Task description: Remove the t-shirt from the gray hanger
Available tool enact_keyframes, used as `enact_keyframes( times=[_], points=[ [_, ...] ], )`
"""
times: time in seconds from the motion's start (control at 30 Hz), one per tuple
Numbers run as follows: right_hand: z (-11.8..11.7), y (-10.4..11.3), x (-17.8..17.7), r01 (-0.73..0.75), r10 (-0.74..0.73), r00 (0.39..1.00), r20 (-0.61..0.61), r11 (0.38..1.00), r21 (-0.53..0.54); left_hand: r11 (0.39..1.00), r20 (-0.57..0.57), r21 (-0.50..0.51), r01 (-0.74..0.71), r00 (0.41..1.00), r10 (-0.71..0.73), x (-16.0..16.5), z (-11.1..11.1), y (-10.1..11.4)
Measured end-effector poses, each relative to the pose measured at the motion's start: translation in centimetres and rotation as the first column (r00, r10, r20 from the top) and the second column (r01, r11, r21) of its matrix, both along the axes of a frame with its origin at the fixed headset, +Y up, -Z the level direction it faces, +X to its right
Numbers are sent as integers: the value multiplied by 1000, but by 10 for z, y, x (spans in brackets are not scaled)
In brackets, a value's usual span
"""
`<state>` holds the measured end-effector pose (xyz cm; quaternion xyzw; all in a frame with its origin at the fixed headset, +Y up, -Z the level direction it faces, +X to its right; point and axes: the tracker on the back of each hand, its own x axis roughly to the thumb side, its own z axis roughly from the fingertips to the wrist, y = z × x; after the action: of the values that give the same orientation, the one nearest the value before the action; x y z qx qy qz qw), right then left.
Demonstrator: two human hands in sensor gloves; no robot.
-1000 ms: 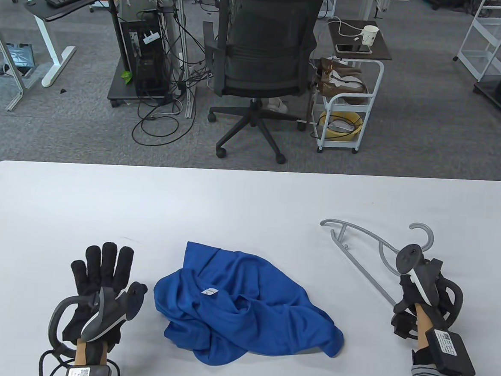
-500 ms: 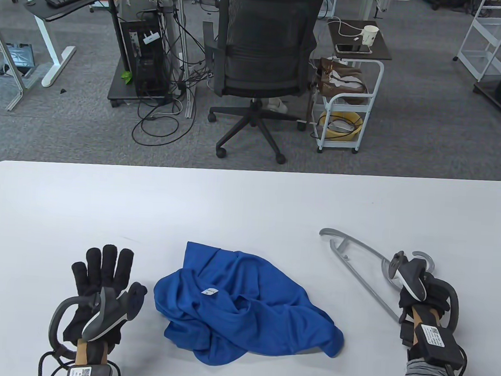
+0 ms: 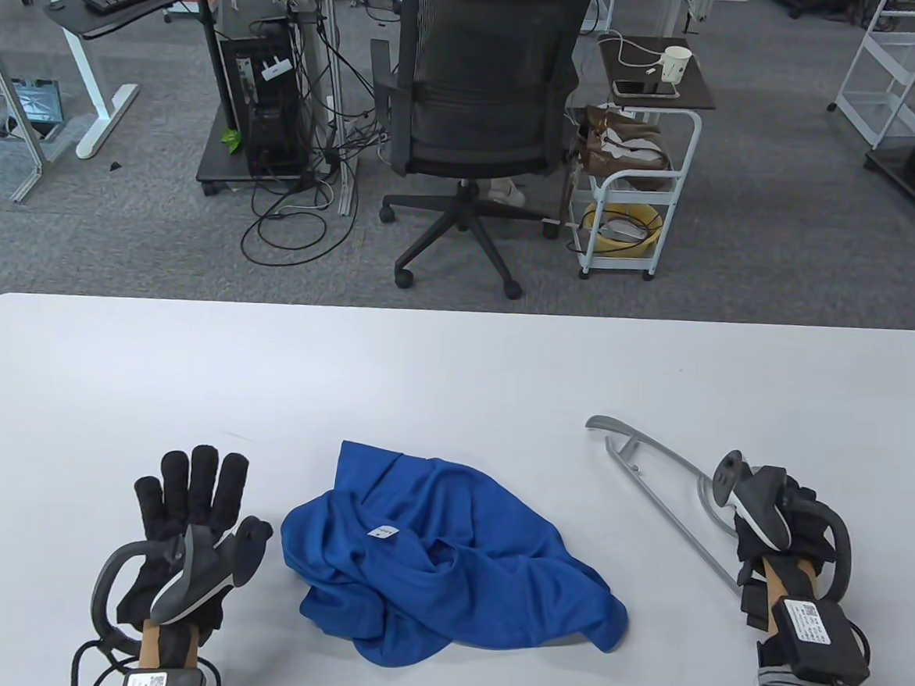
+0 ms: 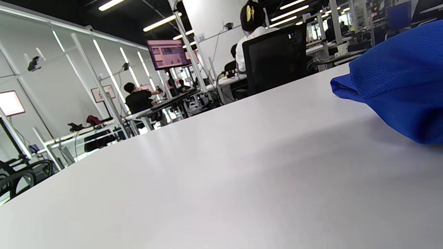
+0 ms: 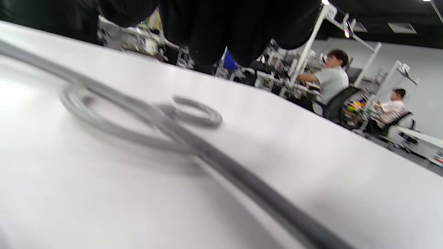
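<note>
The blue t-shirt [image 3: 443, 553] lies crumpled on the white table [image 3: 424, 372], free of the hanger; it also shows in the left wrist view [image 4: 398, 79]. The gray hanger [image 3: 651, 482] lies flat on the table to the right of the shirt. My right hand [image 3: 795, 504] hovers over the hanger's hook end. In the right wrist view its fingers [image 5: 214, 31] hang above the hanger [image 5: 166, 117] without wrapping it. My left hand [image 3: 193, 489] rests flat on the table left of the shirt, fingers spread and holding nothing.
Beyond the table's far edge stand a black office chair [image 3: 475, 86] and a small white cart [image 3: 634, 175] on the carpet. Bare table surface stretches behind the shirt and hanger.
My right hand lowered the hanger from a raised tilt until it lay flat on the table, then shifted slightly right off it. The left hand and the shirt stayed put.
</note>
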<state>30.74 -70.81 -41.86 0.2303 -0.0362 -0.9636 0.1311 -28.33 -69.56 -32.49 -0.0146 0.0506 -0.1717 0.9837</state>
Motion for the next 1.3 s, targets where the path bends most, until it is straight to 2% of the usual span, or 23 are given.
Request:
enact_keyframes(
  times=[0.17, 0.47, 0.8, 1.1, 1.3],
  points=[
    [21, 21, -18, -51, 72, 983, -167, 991, 126, 1000, 16, 14, 4, 1000, -4, 5, 2, 2],
    [61, 34, -34, -99, 181, 919, -349, 966, 241, 1000, 29, 27, 14, 999, -15, 7, 3, 2],
    [93, 24, -49, -150, 258, 845, -468, 955, 255, 998, 56, 52, 20, 998, -23, 13, 5, 5],
    [97, -1, -49, -195, 266, 831, -489, 962, 190, 999, 71, 45, 30, 997, -33, 17, 4, 0],
    [97, -3, -45, -176, 248, 839, -484, 966, 191, 999, 71, 38, 37, 997, -39, 18, 5, 1]
  ],
)
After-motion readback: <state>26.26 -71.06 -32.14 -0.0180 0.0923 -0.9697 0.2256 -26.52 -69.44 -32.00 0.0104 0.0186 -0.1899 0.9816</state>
